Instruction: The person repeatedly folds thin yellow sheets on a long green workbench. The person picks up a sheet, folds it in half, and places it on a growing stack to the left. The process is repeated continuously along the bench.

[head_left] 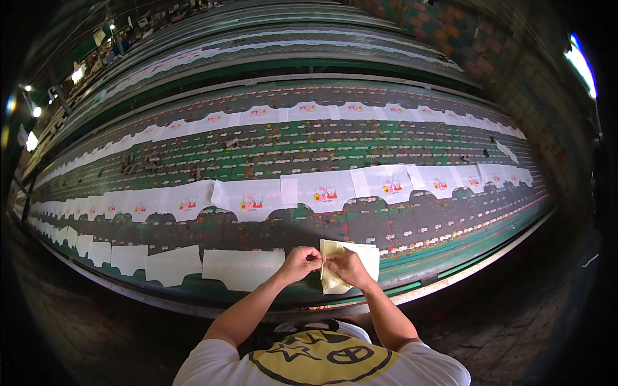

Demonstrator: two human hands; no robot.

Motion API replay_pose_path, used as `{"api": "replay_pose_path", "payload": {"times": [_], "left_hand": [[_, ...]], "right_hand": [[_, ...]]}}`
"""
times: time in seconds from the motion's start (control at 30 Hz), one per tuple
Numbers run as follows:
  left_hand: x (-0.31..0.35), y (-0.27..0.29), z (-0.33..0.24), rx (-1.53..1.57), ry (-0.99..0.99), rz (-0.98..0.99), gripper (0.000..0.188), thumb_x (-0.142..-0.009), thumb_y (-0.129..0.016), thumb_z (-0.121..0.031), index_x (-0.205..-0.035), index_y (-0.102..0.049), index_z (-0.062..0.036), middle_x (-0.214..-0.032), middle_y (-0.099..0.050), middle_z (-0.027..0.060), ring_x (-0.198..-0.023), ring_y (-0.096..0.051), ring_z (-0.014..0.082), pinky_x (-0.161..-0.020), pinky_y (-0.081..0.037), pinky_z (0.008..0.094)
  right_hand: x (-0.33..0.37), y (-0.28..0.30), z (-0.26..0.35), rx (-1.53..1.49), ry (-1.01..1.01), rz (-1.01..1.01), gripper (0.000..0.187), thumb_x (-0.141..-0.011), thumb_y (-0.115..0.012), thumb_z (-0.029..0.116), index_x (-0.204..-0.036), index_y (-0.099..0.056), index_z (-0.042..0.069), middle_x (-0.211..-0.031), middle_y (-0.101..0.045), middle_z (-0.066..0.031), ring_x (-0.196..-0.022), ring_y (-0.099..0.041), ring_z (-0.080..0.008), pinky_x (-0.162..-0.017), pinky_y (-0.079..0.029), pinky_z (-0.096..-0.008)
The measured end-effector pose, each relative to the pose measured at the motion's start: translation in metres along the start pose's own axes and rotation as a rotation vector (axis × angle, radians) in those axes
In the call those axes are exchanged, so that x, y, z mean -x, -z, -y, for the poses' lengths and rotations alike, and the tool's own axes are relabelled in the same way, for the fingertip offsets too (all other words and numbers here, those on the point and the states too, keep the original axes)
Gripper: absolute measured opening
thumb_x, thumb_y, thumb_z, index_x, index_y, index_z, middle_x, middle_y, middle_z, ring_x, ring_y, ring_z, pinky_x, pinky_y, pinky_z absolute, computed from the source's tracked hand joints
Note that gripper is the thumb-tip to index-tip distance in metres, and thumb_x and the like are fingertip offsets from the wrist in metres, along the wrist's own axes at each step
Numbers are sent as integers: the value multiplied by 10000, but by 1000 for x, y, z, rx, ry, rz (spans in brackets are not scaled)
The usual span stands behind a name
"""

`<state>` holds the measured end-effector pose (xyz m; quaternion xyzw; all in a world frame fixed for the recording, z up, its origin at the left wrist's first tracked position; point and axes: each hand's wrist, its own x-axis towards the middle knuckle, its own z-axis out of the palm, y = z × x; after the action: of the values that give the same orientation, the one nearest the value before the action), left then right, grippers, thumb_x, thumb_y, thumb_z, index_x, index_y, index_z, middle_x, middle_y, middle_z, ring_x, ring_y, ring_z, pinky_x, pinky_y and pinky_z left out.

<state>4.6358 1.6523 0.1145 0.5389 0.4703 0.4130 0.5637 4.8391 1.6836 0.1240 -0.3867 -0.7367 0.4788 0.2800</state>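
Note:
A thick stack of cream cut fabric pieces lies at the near edge of the long printing table, its left side curled up. My left hand is closed in a pinch at the raised left edge of this stack. On the stack's near left part, my right hand has its fingers bent down and gripping the folded edge. Just left of my left hand, a plain cream piece is spread flat. Further left, more plain pieces continue the near row.
Beyond the near row, white pieces with small colored prints run across the table in a row. Another printed row lies farther back. Small dark objects sit between them. Parallel tables stand behind, and a brick wall rises at right.

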Motion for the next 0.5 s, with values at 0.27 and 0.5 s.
{"api": "replay_pose_path", "payload": {"times": [0.27,0.5], "left_hand": [[-7,6,-1,31,66,60,70,-874,-606,-49,-884,-625,17,-758,-644,38,-683,-600,90,-623,-487,251],[-5,5,12,258,114,91,82,-889,-575,-49,-919,-616,15,-804,-669,91,-730,-619,120,-682,-486,257]], "right_hand": [[-6,-8,-5,-138,-88,-16,135,-845,-687,86,-922,-697,-24,-781,-658,-104,-711,-614,-137,-657,-500,-289],[-11,-8,-10,-472,-229,-25,111,-853,-676,66,-895,-705,-32,-802,-665,-40,-746,-592,-96,-679,-491,-255]]}}
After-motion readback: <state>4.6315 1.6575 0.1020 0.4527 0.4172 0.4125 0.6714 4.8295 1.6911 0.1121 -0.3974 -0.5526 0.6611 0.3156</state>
